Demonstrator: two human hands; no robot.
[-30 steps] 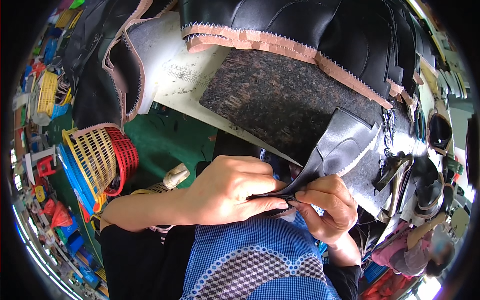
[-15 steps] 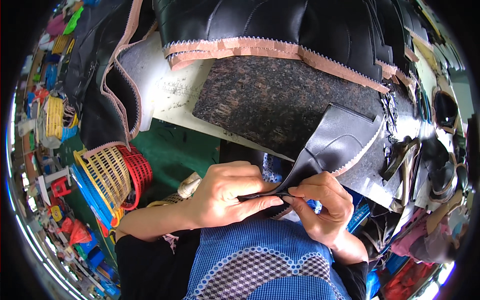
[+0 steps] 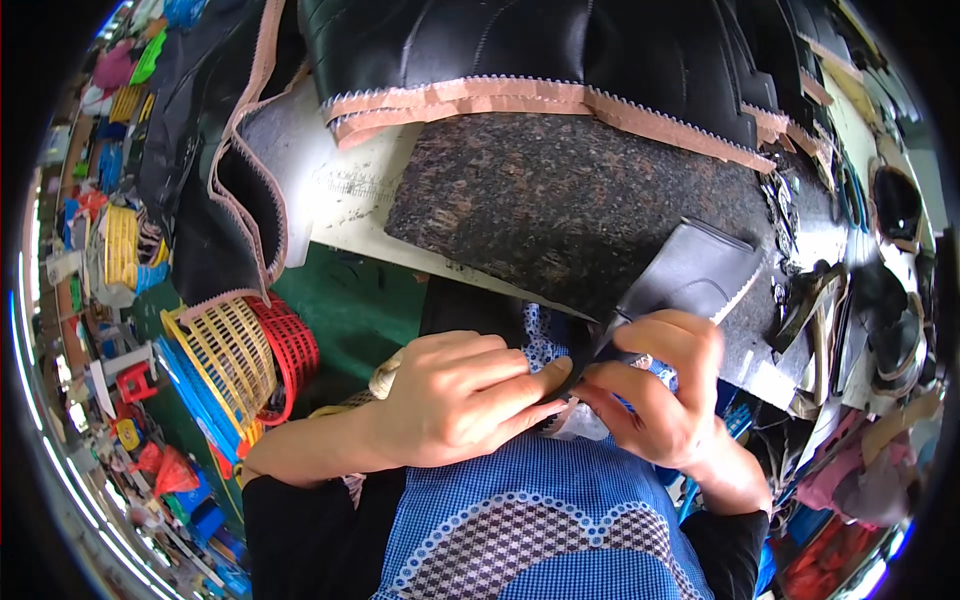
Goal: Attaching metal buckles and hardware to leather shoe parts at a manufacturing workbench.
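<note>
A black leather piece (image 3: 690, 270) with a zigzag-cut pale edge runs from the stone slab (image 3: 530, 190) down into my hands, above my lap. My left hand (image 3: 455, 395) is closed, pinching the leather's near edge between thumb and forefinger. Beside it, my right hand (image 3: 665, 400) has thumb and fingertips closed on the same narrow edge, its other fingers curled. My fingers hide the fold there. Across the slab's far side lies a stack of black leather pieces (image 3: 530, 40) with tan, zigzag-trimmed borders.
More black leather (image 3: 200, 230) hangs over the table's left side. Below it stand a yellow basket (image 3: 235, 350), a red basket (image 3: 290, 345) and a blue one (image 3: 190, 400). Dark scraps and straps (image 3: 810, 310) lie at the right, where another person's arm (image 3: 895, 420) shows.
The leather piece has shifted slightly down and right. My right hand has lifted and turned, its fingers arching higher over the edge. My left hand still pinches the leather.
</note>
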